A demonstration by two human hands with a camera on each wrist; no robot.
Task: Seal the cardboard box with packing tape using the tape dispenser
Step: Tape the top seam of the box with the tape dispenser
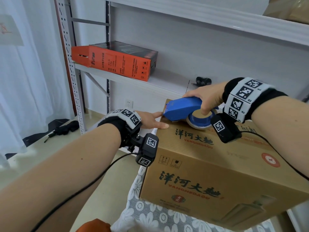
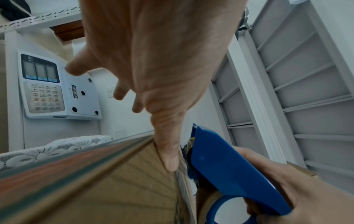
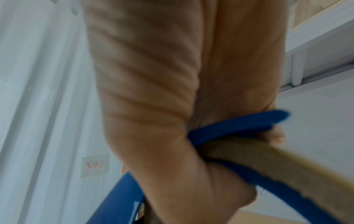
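A brown cardboard box point(image 1: 209, 166) with green printed characters stands on a lace-covered surface. My right hand point(image 1: 206, 97) grips a blue tape dispenser point(image 1: 182, 108) by its handle, with the dispenser's front end low on the box top near the far left edge. The tape roll point(image 1: 200, 119) sits in the dispenser's blue ring. My left hand point(image 1: 154, 120) lies with straight fingers on the box's far left corner, thumb point(image 2: 169, 153) on the top edge, beside the dispenser point(image 2: 233, 171). In the right wrist view my fingers point(image 3: 210, 197) curl round the blue handle point(image 3: 235, 125).
A white metal shelf rack point(image 1: 133, 76) stands behind the box and carries an orange and black carton point(image 1: 115, 61). A white electronic scale point(image 2: 57, 89) with a keypad lies beyond the box. A lace cloth point(image 1: 150, 216) covers the surface under the box. Dark cloth point(image 1: 55, 129) lies on the floor at left.
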